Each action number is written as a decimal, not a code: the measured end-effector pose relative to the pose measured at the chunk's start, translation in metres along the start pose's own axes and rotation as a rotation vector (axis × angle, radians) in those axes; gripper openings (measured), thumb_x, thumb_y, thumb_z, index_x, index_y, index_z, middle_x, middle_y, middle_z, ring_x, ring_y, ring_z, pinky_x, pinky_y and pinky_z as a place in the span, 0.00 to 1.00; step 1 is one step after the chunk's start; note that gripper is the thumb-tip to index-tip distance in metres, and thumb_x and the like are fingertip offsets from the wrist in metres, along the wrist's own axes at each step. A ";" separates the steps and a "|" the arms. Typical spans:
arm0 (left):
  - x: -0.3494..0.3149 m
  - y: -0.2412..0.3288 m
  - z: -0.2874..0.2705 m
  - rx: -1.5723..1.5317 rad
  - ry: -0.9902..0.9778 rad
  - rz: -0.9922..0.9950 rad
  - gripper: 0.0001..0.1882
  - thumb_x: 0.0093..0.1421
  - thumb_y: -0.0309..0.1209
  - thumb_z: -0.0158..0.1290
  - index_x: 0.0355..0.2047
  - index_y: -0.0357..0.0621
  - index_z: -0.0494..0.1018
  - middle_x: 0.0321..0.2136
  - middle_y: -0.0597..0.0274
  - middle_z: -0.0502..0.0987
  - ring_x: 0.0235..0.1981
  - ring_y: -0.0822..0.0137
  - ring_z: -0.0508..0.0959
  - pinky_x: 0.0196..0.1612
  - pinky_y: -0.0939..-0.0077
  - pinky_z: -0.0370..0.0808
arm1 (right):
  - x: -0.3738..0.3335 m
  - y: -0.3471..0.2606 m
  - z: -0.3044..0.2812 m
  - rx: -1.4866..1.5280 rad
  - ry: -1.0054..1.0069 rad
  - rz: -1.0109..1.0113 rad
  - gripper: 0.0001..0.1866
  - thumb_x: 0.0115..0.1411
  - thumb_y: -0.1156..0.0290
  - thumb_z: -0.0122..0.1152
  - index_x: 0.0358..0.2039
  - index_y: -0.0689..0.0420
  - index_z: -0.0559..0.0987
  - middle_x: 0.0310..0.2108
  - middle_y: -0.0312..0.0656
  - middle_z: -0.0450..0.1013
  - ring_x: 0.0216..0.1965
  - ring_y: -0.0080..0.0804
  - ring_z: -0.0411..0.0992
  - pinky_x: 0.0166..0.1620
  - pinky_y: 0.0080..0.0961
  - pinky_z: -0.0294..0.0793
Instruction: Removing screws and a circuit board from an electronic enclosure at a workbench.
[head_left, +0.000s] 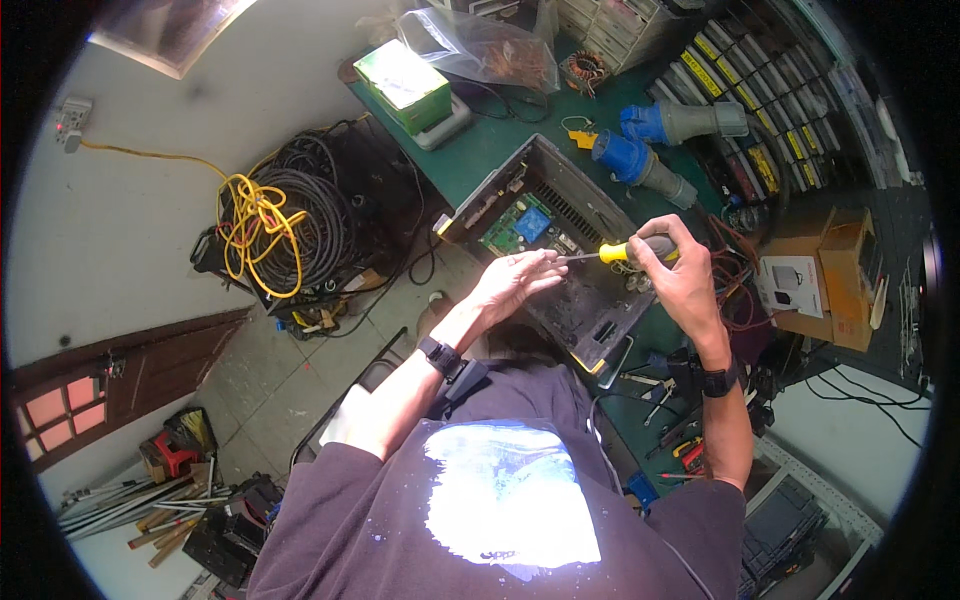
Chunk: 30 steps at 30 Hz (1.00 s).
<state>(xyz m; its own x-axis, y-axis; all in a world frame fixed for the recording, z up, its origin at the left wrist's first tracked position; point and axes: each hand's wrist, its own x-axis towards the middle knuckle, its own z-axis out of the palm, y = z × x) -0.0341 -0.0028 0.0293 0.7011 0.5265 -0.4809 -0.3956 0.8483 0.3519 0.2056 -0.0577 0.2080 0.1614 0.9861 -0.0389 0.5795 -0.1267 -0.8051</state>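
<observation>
My right hand [682, 275] is wrapped round the yellow and dark handle of a screwdriver [613, 253], whose shaft points left. At the tip of that shaft, the fingers of my left hand [515, 282] are pinched together; anything small between them is too fine to make out. Both hands are above an open dark equipment casing [610, 335] that lies tilted across the bench in front of me. Inside it sits a green circuit board [503, 230] with a blue block-shaped component [532, 224]. My hands hide part of the casing's inside.
Two blue and grey industrial plugs [640, 170] lie beyond the casing, near a green box [403, 88] on the green bench [480, 140]. Coiled black cable [310, 210] with a yellow cord stands left. Loose hand tools [655, 395] and a cardboard box [845, 280] are at the right.
</observation>
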 end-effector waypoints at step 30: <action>-0.006 -0.014 -0.023 -0.035 0.140 -0.038 0.10 0.68 0.26 0.45 0.38 0.31 0.74 0.33 0.52 0.79 0.37 0.57 0.83 0.60 0.50 0.81 | 0.006 0.029 0.021 -0.221 -0.065 -0.161 0.08 0.63 0.74 0.64 0.41 0.60 0.75 0.34 0.51 0.77 0.34 0.48 0.79 0.39 0.39 0.77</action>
<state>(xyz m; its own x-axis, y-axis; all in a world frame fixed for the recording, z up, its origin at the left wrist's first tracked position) -0.0464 -0.0166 0.0087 0.6274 0.4949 -0.6012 -0.3926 0.8678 0.3046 0.2064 -0.0535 0.1722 0.0056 0.9994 0.0350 0.7547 0.0187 -0.6558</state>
